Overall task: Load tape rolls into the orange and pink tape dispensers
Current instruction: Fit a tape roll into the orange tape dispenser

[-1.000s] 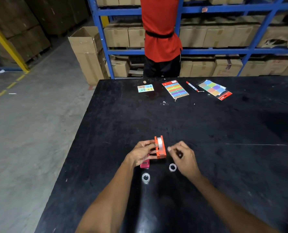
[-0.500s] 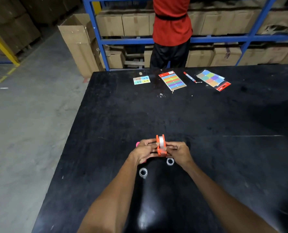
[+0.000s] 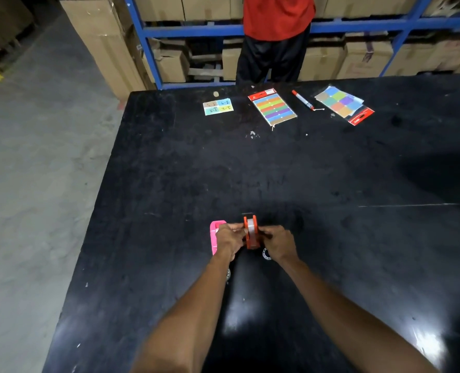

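The orange tape dispenser (image 3: 251, 232) stands upright on the black table (image 3: 277, 170) with a whitish tape roll seated in it. My left hand (image 3: 230, 239) grips its left side and my right hand (image 3: 278, 244) pinches its right side. The pink dispenser (image 3: 214, 236) lies flat just left of my left hand, partly hidden by it. One loose clear tape roll (image 3: 265, 254) lies under my right hand; another roll (image 3: 228, 274) peeks out beside my left forearm.
At the table's far edge lie a small colour card (image 3: 218, 106), a pack of coloured strips (image 3: 274, 109), a red marker (image 3: 302, 99) and a pack of coloured squares (image 3: 343, 103). A person in a red shirt (image 3: 275, 28) stands behind, before blue shelving with cartons.
My right hand has moved left and closed onto the orange dispenser. The pink dispenser now shows more to the left of my left hand. The view has tilted down.
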Demonstrator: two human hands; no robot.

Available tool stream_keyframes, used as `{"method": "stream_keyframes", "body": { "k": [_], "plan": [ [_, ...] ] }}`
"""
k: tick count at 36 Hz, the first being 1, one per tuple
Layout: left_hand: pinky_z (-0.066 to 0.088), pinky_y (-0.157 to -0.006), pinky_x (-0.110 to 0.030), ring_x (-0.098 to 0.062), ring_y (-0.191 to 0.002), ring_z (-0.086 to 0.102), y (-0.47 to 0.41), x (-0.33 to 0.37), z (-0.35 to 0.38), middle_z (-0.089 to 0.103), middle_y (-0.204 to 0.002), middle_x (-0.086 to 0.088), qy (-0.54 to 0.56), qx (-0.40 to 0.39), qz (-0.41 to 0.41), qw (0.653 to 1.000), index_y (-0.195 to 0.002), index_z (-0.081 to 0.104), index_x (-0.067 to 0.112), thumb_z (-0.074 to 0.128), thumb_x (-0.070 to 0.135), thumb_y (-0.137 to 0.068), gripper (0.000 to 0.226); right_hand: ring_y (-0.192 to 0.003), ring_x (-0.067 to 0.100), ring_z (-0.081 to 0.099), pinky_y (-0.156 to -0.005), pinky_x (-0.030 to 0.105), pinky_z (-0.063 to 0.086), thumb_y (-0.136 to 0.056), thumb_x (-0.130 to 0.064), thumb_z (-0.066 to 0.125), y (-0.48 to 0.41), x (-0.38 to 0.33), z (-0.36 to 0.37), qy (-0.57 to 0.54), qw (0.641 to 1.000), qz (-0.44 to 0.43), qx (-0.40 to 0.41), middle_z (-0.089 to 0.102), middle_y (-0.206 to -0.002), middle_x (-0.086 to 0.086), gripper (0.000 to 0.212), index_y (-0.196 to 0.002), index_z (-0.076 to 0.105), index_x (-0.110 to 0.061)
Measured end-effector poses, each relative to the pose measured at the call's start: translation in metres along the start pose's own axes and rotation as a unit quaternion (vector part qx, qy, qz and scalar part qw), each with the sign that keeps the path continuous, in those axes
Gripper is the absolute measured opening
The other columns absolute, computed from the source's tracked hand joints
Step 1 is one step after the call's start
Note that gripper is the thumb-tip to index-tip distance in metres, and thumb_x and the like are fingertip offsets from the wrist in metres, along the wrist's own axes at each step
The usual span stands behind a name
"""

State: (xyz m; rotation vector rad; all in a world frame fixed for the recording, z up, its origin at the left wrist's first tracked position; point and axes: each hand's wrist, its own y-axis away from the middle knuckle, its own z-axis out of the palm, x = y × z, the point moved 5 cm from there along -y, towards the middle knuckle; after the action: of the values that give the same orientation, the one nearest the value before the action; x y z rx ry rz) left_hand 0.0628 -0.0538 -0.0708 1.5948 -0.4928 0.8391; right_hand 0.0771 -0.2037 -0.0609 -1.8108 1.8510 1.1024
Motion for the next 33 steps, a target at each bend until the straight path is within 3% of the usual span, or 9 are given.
{"method": "stream_keyframes", "body": {
  "k": [2, 5, 9, 14, 19, 22, 25, 30, 33],
  "plan": [
    [0.053, -0.102, -0.051, -0.04, -0.112, 0.067, -0.003, -0.002, 0.0, 0.067, -0.121, -0.03, -0.018, 0.012, 0.006, 1.0, -0.122, 0.063, -0.012, 0.056, -0.006, -0.096, 0.028, -0.114, 0.02, 0.069, -0.097, 0.037, 0.054, -0.09, -0.015, 0.066, -0.004, 0.001, 0.004, 0.012, 1.0, 0.0, -0.013, 0.074, -0.122, 0.003, 0.029, -0.117, 0.076, -0.02],
    [0.053, -0.103, -0.048, -0.04, -0.115, 0.066, -0.011, -0.006, 0.004, 0.068, -0.121, -0.029, -0.046, 0.023, 0.017, 0.999, -0.122, 0.064, -0.011, 0.055, -0.007, -0.097, 0.027, -0.116, 0.021, 0.068, -0.099, 0.04, 0.051, -0.092, -0.02, 0.064, -0.012, 0.006, 0.008, 0.045, 0.999, 0.005, -0.015, 0.073, -0.124, 0.002, 0.029, -0.119, 0.075, -0.024],
    [0.054, -0.095, -0.029, -0.031, -0.108, 0.07, -0.015, -0.009, 0.005, 0.072, -0.117, -0.024, -0.098, 0.049, 0.051, 0.993, -0.117, 0.069, -0.007, 0.058, -0.007, -0.094, 0.026, -0.107, 0.023, 0.07, -0.094, 0.041, 0.052, -0.091, -0.021, 0.062, -0.016, 0.014, 0.011, 0.065, 0.998, 0.017, -0.02, 0.076, -0.114, 0.004, 0.025, -0.112, 0.077, -0.027],
    [0.053, -0.104, -0.039, -0.032, -0.111, 0.069, -0.021, -0.007, 0.007, 0.072, -0.119, -0.022, -0.117, 0.056, 0.055, 0.99, -0.118, 0.069, -0.007, 0.063, -0.006, -0.091, 0.028, -0.096, 0.027, 0.073, -0.081, 0.033, 0.052, -0.088, -0.013, 0.067, -0.019, 0.017, 0.01, 0.05, 0.999, 0.008, -0.001, 0.078, -0.105, 0.009, 0.023, -0.106, 0.079, -0.019],
    [0.054, -0.101, -0.036, -0.034, -0.11, 0.069, -0.023, -0.007, 0.007, 0.072, -0.117, -0.023, -0.115, 0.065, 0.048, 0.99, -0.114, 0.069, -0.009, 0.063, -0.009, -0.09, 0.025, -0.092, 0.025, 0.074, -0.078, 0.03, 0.051, -0.089, -0.014, 0.067, -0.021, 0.019, 0.011, 0.057, 0.998, -0.002, -0.011, 0.079, -0.101, 0.008, 0.02, -0.104, 0.079, -0.017],
    [0.053, -0.09, -0.027, -0.025, -0.097, 0.067, -0.023, -0.01, 0.004, 0.071, -0.116, -0.024, -0.113, 0.073, 0.042, 0.99, -0.113, 0.068, -0.01, 0.062, -0.009, -0.091, 0.023, -0.096, 0.024, 0.073, -0.083, 0.03, 0.053, -0.088, -0.011, 0.067, -0.02, 0.018, 0.011, 0.061, 0.998, -0.014, -0.009, 0.078, -0.107, 0.007, 0.024, -0.108, 0.079, -0.016],
    [0.054, -0.091, -0.03, -0.02, -0.093, 0.061, -0.023, -0.011, 0.003, 0.071, -0.117, -0.026, -0.113, 0.077, 0.038, 0.99, -0.112, 0.067, -0.011, 0.063, -0.009, -0.091, 0.022, -0.103, 0.025, 0.072, -0.09, 0.034, 0.055, -0.088, -0.008, 0.066, -0.019, 0.016, 0.01, 0.064, 0.998, -0.014, -0.012, 0.077, -0.113, 0.008, 0.029, -0.114, 0.077, -0.016],
    [0.051, -0.085, -0.023, -0.027, -0.101, 0.068, -0.022, -0.008, 0.003, 0.072, -0.116, -0.023, -0.129, 0.08, 0.043, 0.988, -0.112, 0.068, -0.008, 0.064, -0.005, -0.091, 0.021, -0.104, 0.024, 0.072, -0.09, 0.029, 0.053, -0.089, -0.006, 0.065, -0.018, 0.015, 0.009, 0.073, 0.997, -0.013, -0.011, 0.076, -0.115, 0.008, 0.031, -0.116, 0.076, -0.016],
    [0.052, -0.09, -0.024, -0.032, -0.111, 0.068, -0.022, -0.007, 0.002, 0.071, -0.118, -0.021, -0.141, 0.076, 0.046, 0.986, -0.113, 0.067, -0.006, 0.065, -0.003, -0.091, 0.022, -0.108, 0.026, 0.071, -0.095, 0.032, 0.053, -0.09, -0.007, 0.064, -0.018, 0.014, 0.009, 0.071, 0.997, -0.005, -0.014, 0.075, -0.119, 0.01, 0.032, -0.119, 0.075, -0.015]
  ]
}}
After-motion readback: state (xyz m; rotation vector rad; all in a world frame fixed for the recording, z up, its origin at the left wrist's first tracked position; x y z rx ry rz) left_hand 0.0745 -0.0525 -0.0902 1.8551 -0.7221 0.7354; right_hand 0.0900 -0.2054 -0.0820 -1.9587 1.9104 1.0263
